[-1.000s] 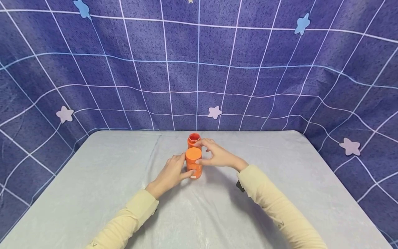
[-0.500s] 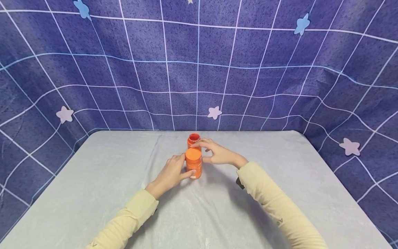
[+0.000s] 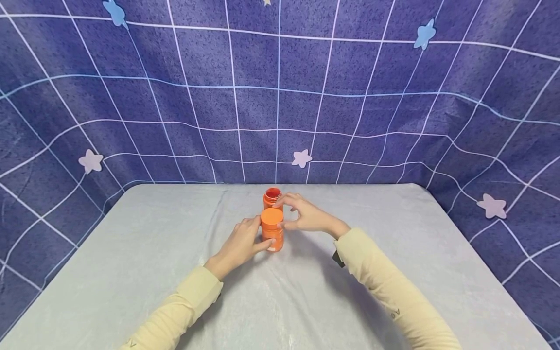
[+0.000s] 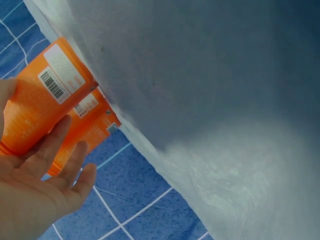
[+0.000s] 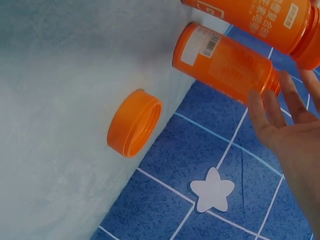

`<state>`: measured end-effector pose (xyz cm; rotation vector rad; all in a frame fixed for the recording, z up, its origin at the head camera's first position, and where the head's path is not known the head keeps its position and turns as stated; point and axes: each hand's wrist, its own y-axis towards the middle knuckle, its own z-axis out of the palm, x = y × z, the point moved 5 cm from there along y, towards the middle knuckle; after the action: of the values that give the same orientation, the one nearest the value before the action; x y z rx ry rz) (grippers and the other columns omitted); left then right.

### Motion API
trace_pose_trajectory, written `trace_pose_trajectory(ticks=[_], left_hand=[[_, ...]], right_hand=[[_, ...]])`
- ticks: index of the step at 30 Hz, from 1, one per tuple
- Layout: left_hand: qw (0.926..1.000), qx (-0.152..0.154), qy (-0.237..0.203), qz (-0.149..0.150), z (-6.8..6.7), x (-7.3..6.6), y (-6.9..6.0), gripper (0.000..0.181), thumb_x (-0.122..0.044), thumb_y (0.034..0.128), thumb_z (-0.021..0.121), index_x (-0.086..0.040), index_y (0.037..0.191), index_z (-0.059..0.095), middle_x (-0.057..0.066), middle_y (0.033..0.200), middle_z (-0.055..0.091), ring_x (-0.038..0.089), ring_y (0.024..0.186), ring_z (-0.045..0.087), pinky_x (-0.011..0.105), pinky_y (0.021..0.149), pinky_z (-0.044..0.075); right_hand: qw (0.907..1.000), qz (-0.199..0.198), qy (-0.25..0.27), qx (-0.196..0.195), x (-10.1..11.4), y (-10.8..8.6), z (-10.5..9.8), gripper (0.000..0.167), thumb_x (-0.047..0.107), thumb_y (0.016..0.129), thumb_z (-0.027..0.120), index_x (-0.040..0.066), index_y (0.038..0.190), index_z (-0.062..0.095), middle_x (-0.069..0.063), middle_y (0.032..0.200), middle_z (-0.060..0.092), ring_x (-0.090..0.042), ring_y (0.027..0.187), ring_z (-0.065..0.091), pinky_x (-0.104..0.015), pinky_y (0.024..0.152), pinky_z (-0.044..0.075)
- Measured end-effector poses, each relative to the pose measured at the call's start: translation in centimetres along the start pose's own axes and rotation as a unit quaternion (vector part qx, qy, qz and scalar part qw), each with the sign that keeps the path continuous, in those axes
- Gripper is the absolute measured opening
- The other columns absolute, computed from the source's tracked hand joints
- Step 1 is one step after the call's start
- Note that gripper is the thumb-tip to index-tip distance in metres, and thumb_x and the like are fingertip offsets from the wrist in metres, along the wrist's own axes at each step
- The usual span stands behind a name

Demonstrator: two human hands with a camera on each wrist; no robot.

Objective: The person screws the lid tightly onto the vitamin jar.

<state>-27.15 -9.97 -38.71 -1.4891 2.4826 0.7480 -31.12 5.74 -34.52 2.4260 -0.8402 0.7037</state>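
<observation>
An orange supplement bottle [image 3: 272,235] with its screw lid [image 3: 271,217] on stands upright on the table. My left hand [image 3: 236,244] grips its body, thumb in front and fingers at its far left side. My right hand [image 3: 311,217] holds the lid from the right, thumb at the near edge and fingers curved behind. Directly behind stands a second orange bottle [image 3: 269,201] without a lid, its mouth showing and its lower part hidden. In the right wrist view a loose orange lid [image 5: 123,124] lies on the table; in the head view it is out of sight.
The grey cloth-covered table [image 3: 131,253] ends at a dark blue curtain [image 3: 197,107] with a pale grid and stars. Barcode labels [image 4: 59,75] face the left wrist camera. A dark object [image 3: 338,259] shows under the right cuff.
My right thumb slid back off the lid's near side, then came forward onto its edge again. My left hand and both bottles have stayed in place.
</observation>
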Motion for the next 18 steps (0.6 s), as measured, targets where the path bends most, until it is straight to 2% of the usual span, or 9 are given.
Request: trace_pose_trajectory(ticks=[8, 12, 18], left_hand=[[1.0, -0.001, -0.004, 0.004, 0.01, -0.03, -0.04, 0.057, -0.041, 0.0785, 0.068, -0.005, 0.118, 0.051, 0.009, 0.109, 0.062, 0.028, 0.101, 0.056, 0.044, 0.088, 0.04], [1.0, -0.001, -0.005, 0.003, -0.02, -0.03, -0.05, 0.057, -0.041, 0.0782, 0.068, -0.005, 0.118, 0.051, 0.009, 0.109, 0.062, 0.028, 0.101, 0.056, 0.045, 0.089, 0.04], [1.0, -0.004, -0.001, 0.005, -0.06, -0.06, -0.05, 0.056, -0.04, 0.0784, 0.068, -0.004, 0.117, 0.051, 0.01, 0.108, 0.063, 0.029, 0.101, 0.057, 0.045, 0.088, 0.041]], right_hand=[[0.9989, 0.015, -0.005, -0.045, -0.18, -0.24, 0.55, 0.043, 0.027, 0.075, 0.074, 0.011, 0.108, 0.052, -0.001, 0.113, 0.056, -0.017, 0.106, 0.044, -0.038, 0.091, 0.038], [0.9977, 0.021, -0.011, -0.063, -0.03, -0.35, 0.61, 0.045, 0.028, 0.073, 0.076, 0.01, 0.107, 0.052, -0.002, 0.11, 0.055, -0.019, 0.104, 0.045, -0.038, 0.089, 0.039], [0.9971, 0.023, -0.026, -0.067, 0.07, -0.3, 0.61, 0.046, 0.029, 0.072, 0.076, 0.009, 0.106, 0.052, -0.003, 0.107, 0.055, -0.02, 0.105, 0.045, -0.039, 0.091, 0.038]])
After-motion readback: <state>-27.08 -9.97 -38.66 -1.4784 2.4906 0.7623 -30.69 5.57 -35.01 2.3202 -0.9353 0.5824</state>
